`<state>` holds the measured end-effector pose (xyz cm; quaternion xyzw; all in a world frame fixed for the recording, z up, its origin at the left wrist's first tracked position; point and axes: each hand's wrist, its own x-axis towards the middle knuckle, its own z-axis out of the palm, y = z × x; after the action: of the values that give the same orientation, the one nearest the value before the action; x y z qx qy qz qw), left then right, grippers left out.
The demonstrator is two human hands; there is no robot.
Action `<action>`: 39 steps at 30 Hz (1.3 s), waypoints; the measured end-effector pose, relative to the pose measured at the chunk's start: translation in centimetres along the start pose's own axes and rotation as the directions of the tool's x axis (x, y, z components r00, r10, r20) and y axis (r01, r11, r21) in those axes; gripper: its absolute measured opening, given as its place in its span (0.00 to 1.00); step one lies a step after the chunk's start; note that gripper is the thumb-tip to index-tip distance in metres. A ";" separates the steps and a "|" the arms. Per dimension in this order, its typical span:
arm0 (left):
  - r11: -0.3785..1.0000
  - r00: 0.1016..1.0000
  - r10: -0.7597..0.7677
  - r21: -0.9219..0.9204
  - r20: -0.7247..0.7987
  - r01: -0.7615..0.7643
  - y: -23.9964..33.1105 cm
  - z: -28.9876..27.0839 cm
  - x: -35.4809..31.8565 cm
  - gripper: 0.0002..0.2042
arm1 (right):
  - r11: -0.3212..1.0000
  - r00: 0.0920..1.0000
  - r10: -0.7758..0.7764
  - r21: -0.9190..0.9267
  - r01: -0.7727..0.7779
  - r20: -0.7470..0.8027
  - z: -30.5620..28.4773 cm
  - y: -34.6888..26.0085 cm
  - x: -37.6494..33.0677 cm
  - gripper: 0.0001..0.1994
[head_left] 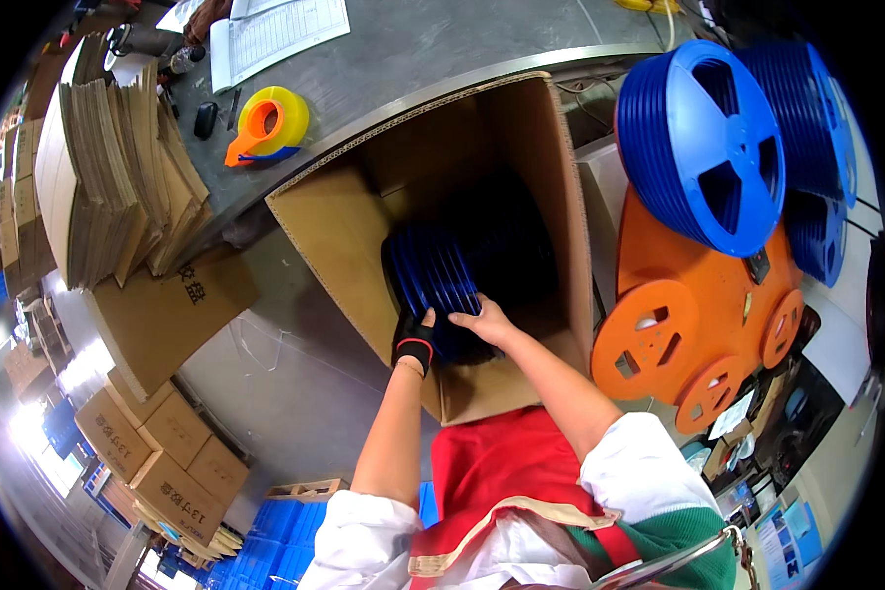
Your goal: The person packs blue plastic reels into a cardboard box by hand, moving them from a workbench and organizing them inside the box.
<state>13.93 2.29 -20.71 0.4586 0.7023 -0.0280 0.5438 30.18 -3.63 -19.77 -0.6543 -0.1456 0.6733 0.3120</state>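
Observation:
Inside a tall open cardboard box (336, 261), a stack of blue plastic reels (431, 265) lies on its side, rims facing up. Both my hands are down in the box at the near end of the stack. My left hand (416, 332), in a black fingerless glove with a red cuff edge, grips its left side. Bare, my right hand (487, 323) holds the right side, thumb along the rims. The fingers under the stack are hidden. Dark shadow fills the box's far right, where more dark reels seem to sit.
At the right, large blue reels (733, 147) stand stacked beside an orange machine with round discs (649, 329). A grey table (403, 59) behind the box bears yellow tape in an orange dispenser (265, 123), papers (283, 39) and flat cardboard sheets (118, 177). Closed cartons (182, 462) stand lower left.

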 end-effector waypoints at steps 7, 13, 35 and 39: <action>0.985 0.961 0.035 0.173 -0.273 0.014 -6.0 6.2 6.5 0.33 | 0.968 0.991 0.085 -0.226 -0.106 -0.104 0.2 2.6 2.6 0.35; 0.975 0.966 0.003 0.216 -0.259 0.055 -7.3 7.6 8.1 0.32 | 0.983 0.992 0.129 -0.128 -0.129 -0.006 -1.6 4.6 -0.5 0.23; 0.983 0.978 0.181 -0.028 0.105 -0.179 0.5 4.9 -12.1 0.19 | 0.237 0.397 -0.883 -0.968 -0.081 -0.249 -27.2 -17.3 -17.0 0.17; 0.962 0.970 0.224 -0.181 0.099 -0.204 2.3 4.5 -17.1 0.19 | 0.296 0.146 -0.952 -0.930 0.219 -0.269 -24.6 -20.7 -24.8 0.14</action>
<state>18.62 -9.27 -7.95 0.4814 0.6149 0.0636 0.6213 57.57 -8.17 9.83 -0.8001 -0.5015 -0.0687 0.3219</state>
